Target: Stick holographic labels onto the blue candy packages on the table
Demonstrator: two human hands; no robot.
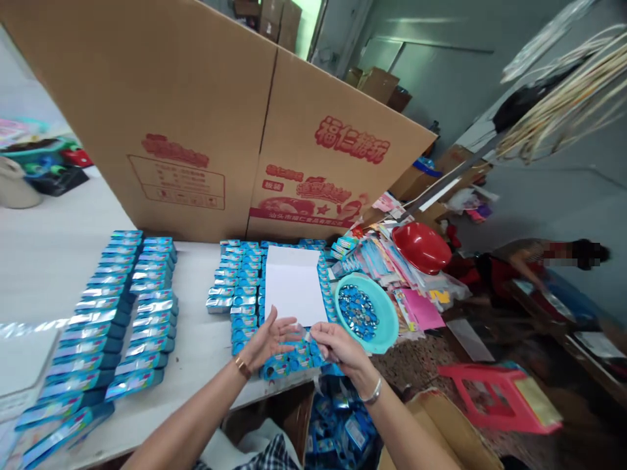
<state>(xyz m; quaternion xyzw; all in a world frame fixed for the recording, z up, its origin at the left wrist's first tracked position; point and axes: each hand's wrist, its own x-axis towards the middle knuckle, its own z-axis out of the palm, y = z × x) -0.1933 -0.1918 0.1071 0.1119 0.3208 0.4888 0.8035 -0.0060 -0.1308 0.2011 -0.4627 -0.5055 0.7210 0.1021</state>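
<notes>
My left hand [271,339] is open, its fingers spread, just below a white sheet [294,290] that lies on rows of small blue packs [243,320]. To its right, my right hand [337,346] pinches a small whitish, see-through piece [304,332], too small to name surely. The piece's left end is close to my left fingertips; whether they touch it I cannot tell. Beside the sheet stands a turquoise basin [390,324] holding many small shiny blue and silver pieces [357,310].
Long rows of blue packs [95,320] cover the table's left part. A large cardboard panel [196,117] stands behind. Below the table edge, an open carton [441,424] and more blue packs [337,424] show. A red basin [421,248], pink stool [499,398] and bent-over person [519,261] are right.
</notes>
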